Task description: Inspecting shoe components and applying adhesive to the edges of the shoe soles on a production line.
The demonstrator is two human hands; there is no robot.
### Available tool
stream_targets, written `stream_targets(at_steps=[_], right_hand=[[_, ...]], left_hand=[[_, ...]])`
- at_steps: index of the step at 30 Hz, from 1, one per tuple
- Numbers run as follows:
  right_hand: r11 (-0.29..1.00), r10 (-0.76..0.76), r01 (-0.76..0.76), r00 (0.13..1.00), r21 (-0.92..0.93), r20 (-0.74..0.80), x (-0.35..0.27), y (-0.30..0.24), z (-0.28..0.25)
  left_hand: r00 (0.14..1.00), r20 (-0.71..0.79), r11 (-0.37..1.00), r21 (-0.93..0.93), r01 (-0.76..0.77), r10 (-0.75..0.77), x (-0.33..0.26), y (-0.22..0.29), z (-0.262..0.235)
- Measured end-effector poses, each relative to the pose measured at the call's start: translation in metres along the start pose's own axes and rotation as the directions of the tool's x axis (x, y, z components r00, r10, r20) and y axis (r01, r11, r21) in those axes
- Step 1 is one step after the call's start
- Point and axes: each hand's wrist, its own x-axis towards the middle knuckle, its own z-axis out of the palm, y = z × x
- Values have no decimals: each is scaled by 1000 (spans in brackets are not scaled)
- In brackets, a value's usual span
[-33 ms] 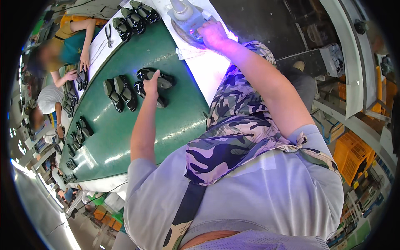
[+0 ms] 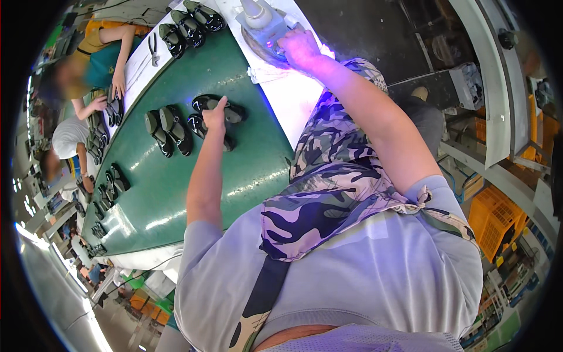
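Observation:
On the green table belt [image 2: 164,193], my left hand [image 2: 214,115] is closed round one of a pair of glossy black shoes [image 2: 205,103]. Its thumb points up and its fingers are partly hidden by the shoes. Left of them stands another pair of dark shoes [image 2: 168,131], apart from my hand. My right hand [image 2: 300,49] reaches to the white ledge, fingers curled beside a pale bottle with a cone-shaped nozzle [image 2: 258,16] in a round tray. Purple light falls there, and what those fingers hold, if anything, is hidden. A white cloth [image 2: 265,75] lies under the tray's edge.
Several black shoes [image 2: 189,28] line the far edge, near pliers [image 2: 153,50]. At left, a co-worker's hands [image 2: 117,88] touch shoes on the white ledge [image 2: 134,67]. More shoes [image 2: 111,182] stand at the left. An orange crate [image 2: 497,217] is at right.
My left hand and forearm have shifted slightly to the right, and the shoes at that hand have turned a little. My right hand has stayed in place.

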Motion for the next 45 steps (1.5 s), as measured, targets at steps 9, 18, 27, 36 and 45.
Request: stream_targets(at_steps=[9, 18, 27, 36, 45], right_hand=[[960, 123, -100, 990, 260, -72, -3, 16, 4], [222, 623, -508, 730, 832, 279, -33, 54, 2], [-303, 570, -296, 706, 906, 421, -79, 61, -62], [5, 569, -139, 815, 990, 112, -96, 49, -119], [162, 529, -38, 847, 986, -55, -108, 47, -150]], left_hand=[[896, 243, 760, 475, -444, 371, -27, -30, -5], [818, 576, 597, 655, -463, 3, -52, 7, -12], [539, 762, 614, -628, 478, 360, -53, -3, -23], [424, 134, 347, -806, -479, 896, -184, 145, -6], [-105, -77, -128, -728, -674, 992, -225, 195, -22]])
